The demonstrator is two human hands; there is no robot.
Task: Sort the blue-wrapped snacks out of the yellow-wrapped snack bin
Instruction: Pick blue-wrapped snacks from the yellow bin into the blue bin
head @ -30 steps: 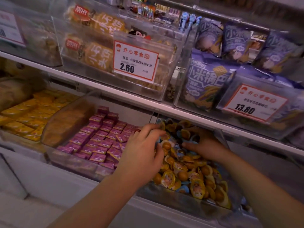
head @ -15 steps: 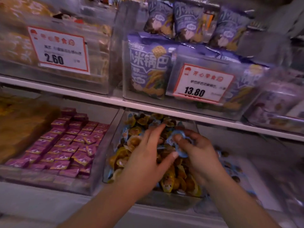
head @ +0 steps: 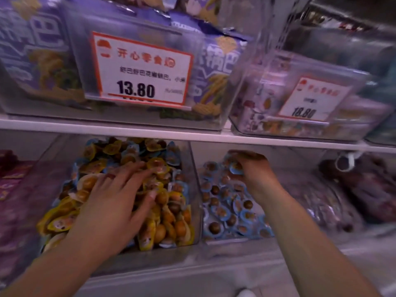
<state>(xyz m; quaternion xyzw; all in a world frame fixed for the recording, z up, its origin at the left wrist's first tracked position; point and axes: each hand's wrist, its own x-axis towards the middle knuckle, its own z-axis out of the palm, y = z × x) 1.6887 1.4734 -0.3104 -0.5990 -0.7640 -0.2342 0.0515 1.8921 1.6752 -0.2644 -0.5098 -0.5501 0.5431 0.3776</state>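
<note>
A clear bin [head: 194, 189] on the lower shelf holds a heap of yellow-wrapped snacks [head: 171, 219] with some blue-wrapped snacks [head: 171, 154] mixed in toward its back. My left hand [head: 113, 200] lies spread on the heap, fingers straight. To the right, a second bin holds blue-wrapped snacks [head: 227, 213] only. My right hand [head: 255, 170] hovers over the back of that bin and grips a blue-wrapped snack [head: 235, 168] in curled fingers.
A white shelf edge [head: 192, 133] runs just above both bins. Above it stand clear bins of purple snack bags with price cards 13.80 [head: 141, 69] and 18.80 [head: 310, 99]. Pink packets [head: 12, 189] lie left, dark purple bags [head: 342, 200] right.
The view swung right. My right hand carried a blue-wrapped snack from the mixed bin over to the blue bin. My left hand stayed on the yellow heap and flattened out.
</note>
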